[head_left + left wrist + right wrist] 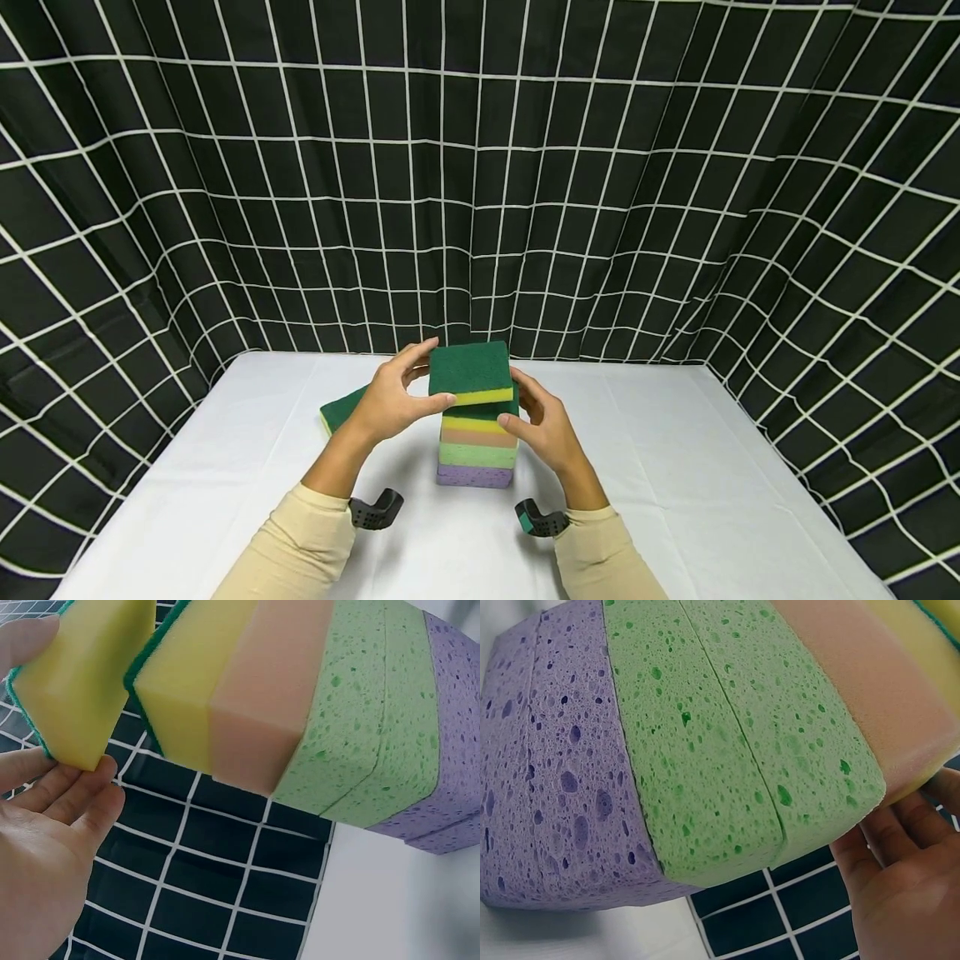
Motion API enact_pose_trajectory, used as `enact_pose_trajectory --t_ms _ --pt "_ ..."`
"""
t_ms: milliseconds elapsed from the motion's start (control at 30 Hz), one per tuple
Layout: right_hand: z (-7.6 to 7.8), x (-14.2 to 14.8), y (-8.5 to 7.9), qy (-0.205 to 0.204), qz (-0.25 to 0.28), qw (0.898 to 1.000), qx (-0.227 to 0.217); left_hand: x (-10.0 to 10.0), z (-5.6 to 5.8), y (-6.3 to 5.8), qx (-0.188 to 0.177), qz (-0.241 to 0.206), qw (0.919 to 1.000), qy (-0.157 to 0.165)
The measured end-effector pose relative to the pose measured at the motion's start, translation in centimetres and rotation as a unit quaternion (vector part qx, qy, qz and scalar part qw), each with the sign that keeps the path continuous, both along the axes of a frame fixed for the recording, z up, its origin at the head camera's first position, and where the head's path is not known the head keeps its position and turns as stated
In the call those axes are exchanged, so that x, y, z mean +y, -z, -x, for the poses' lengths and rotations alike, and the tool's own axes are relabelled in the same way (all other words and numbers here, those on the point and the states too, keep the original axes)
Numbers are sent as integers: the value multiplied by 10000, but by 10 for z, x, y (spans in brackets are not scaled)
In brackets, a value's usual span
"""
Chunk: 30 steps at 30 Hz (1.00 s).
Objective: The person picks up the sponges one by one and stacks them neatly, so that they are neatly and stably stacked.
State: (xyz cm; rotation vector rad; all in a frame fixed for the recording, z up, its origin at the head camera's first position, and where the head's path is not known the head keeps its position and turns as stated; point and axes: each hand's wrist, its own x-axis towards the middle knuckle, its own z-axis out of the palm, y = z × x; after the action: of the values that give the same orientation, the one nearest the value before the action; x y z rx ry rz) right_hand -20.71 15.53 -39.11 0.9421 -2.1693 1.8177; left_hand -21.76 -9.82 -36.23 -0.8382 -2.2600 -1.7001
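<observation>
My left hand pinches a yellow sponge with a green scouring top, thumb at the front and fingers behind. That sponge is slightly tilted over a stack, and in the left wrist view a gap shows between it and the stack. Topmost in the stack lies another green-topped yellow sponge; under it come a peach sponge, light green sponges and purple sponges. My right hand holds the stack's upper right end, thumb in front and fingers round the far side.
Another green-topped sponge lies on the white table to the left, partly hidden behind my left hand. A black cloth with a white grid rises behind the table and along both sides.
</observation>
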Motion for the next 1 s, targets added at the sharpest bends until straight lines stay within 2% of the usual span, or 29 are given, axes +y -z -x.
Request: enact_pose_trajectory --t_ms 633,1000 --pt "0 0 1 35 10 10000 -72 6 7 10 -177 79 9997 174" --pt "0 0 1 82 -29 9999 -57 9 12 13 75 140 9993 340"
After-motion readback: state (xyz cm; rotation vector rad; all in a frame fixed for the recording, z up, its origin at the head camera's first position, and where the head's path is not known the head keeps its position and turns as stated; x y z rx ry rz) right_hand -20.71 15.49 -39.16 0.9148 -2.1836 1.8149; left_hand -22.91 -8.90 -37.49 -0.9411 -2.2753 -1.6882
